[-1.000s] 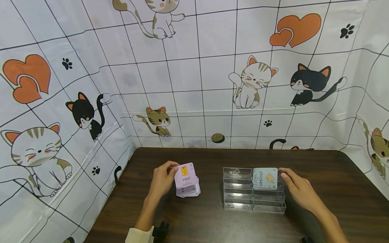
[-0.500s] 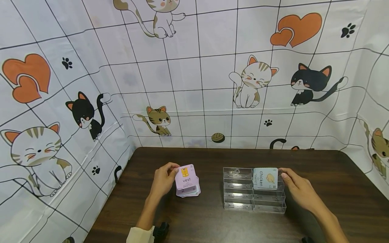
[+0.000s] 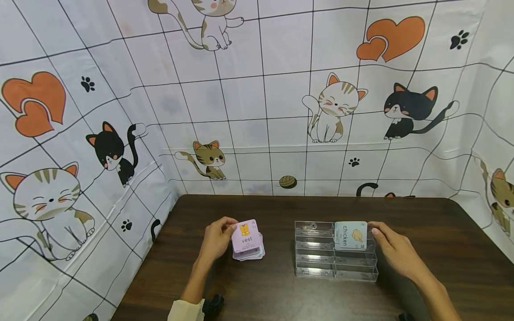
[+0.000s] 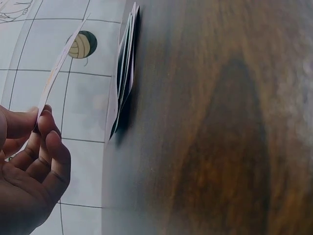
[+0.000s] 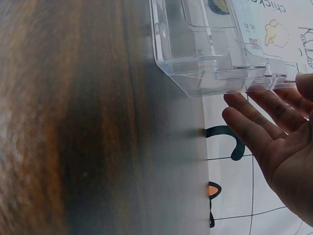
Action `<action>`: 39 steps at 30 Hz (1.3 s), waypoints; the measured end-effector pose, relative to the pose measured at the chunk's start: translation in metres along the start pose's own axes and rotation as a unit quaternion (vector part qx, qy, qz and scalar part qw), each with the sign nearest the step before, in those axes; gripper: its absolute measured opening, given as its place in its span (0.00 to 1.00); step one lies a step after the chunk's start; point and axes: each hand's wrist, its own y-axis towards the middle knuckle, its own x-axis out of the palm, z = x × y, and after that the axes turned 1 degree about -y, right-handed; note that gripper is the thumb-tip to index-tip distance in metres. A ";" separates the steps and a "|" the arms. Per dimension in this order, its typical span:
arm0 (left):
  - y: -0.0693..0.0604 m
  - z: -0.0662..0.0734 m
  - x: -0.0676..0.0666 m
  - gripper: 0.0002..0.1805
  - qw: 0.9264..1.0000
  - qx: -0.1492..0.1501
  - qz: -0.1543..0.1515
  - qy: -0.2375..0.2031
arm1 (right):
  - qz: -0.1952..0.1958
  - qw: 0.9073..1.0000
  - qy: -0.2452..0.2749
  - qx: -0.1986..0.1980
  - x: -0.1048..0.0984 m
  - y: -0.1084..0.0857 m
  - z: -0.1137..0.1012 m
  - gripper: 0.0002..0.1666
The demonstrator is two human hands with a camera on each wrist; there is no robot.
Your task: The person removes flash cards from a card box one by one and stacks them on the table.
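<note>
My left hand (image 3: 217,238) pinches a purple card (image 3: 246,236) printed "vest" by its left edge, between thumb and fingers. The card is raised and tilted above a stack of cards (image 3: 257,255) on the table, and in the left wrist view a gap shows between card and stack (image 4: 124,73). My right hand (image 3: 397,249) touches the right side of a clear plastic tiered card holder (image 3: 317,256), near its back corner; the fingers (image 5: 274,117) lie fairly straight against the side wall. A light blue card (image 3: 350,235) printed "chicken" stands sideways in the holder's top right compartment.
Both things stand on a dark brown wooden table (image 3: 277,294), with a stretch of bare wood between stack and holder. A white cloth (image 3: 241,102) printed with cats and hearts hangs behind the table and along its sides.
The left hand and the vest card have shifted slightly right and down, towards the stack. The right hand, the holder and the chicken card stay where they were.
</note>
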 end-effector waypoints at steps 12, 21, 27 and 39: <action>-0.001 -0.002 0.002 0.07 1.000 -0.016 -0.021 0.000 | 0.009 1.000 -0.002 -0.004 0.000 0.000 0.000 0.19; -0.001 -0.002 0.001 0.07 0.999 -0.019 -0.034 0.009 | 0.006 1.000 0.002 -0.007 -0.001 0.000 -0.002 0.20; -0.002 -0.002 0.002 0.07 0.999 -0.014 -0.034 0.033 | 0.010 1.000 0.000 -0.008 0.001 0.000 0.000 0.19; -0.003 0.002 0.003 0.09 0.995 -0.001 -0.033 0.095 | 0.018 1.000 -0.007 -0.015 0.001 0.000 0.001 0.18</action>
